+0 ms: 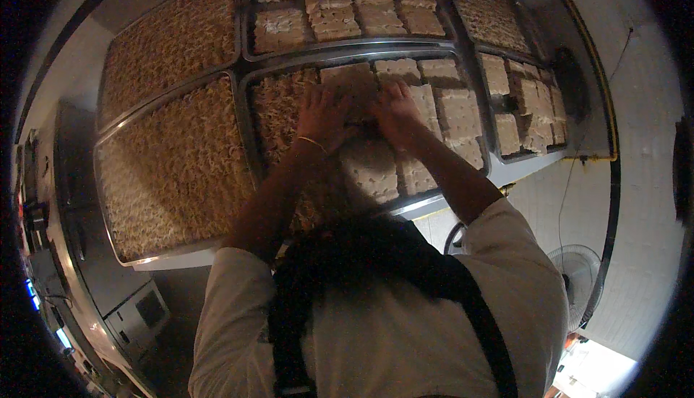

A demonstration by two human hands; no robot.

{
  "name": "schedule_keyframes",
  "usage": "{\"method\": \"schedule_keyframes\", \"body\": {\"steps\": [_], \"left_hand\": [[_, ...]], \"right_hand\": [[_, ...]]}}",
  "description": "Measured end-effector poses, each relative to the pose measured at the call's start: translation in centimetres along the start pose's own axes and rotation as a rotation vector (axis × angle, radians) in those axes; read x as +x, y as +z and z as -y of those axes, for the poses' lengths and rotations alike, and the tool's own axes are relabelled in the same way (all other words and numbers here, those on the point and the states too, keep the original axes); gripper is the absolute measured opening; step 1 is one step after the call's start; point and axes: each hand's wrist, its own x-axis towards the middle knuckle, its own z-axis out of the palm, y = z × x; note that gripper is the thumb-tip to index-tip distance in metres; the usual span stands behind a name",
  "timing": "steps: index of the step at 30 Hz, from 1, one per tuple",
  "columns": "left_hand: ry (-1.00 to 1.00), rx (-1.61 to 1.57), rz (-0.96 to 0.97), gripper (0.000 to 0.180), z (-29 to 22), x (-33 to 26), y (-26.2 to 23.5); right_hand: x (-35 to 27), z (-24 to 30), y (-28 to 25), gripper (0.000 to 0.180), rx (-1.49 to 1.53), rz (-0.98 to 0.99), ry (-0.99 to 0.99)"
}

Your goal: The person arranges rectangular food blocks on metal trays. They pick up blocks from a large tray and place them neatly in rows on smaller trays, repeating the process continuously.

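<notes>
Dim room, a white fan (pixel 578 279) over on the right, and metal trays fill the worktop (pixel 181 260). In the near middle tray (pixel 347 55), a pale biscuit slab (pixel 350 80) lies at the far side, between the left hand (pixel 322 117) and right hand (pixel 397 114), fingers at its edges; whether either grip is pinching, I cannot tell. Brown crumbly filling (pixel 278 116) shows left, more biscuits (pixel 459 112) right.

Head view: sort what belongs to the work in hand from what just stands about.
Work in hand:
- left hand and right hand
- pale slab between them
- metal tray beneath
- pale squares laid in it

Apparently just standing about:
- fan
- pale box with dark panel
</notes>
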Motion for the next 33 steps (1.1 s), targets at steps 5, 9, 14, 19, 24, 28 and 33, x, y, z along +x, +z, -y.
{"method": "schedule_keyframes", "body": {"steps": [5,9,14,19,24,28,33], "left_hand": [[-0.206,-0.157,0.197,0.048,2.3,2.3,-1.4],[-0.207,-0.270,-0.045,0.040,11.1,-0.4,-3.9],[-0.520,-0.174,0.030,0.038,18.7,-2.7,-6.7],[-0.343,-0.132,-0.012,0.040,18.9,-4.1,-8.7],[-0.523,-0.237,0.092,0.040,17.0,-4.6,-9.7],[-0.456,-0.318,-0.001,0.038,17.0,-4.5,-9.4],[-0.450,-0.341,0.080,0.034,17.6,-4.3,-8.3]], "right_hand": [[0.6,-2.6,-3.5,0.023,0.221,0.126,0.187],[3.3,-4.6,-7.1,0.030,0.294,-0.026,0.267],[9.8,0.7,-4.3,0.033,0.628,-0.009,0.266],[16.7,7.7,-0.1,0.058,0.449,0.384,0.348],[19.0,10.1,-0.4,0.065,0.216,0.502,0.446],[18.3,10.6,0.0,0.081,0.137,0.534,0.373],[18.5,10.5,3.1,0.098,0.208,0.523,0.499]]}}
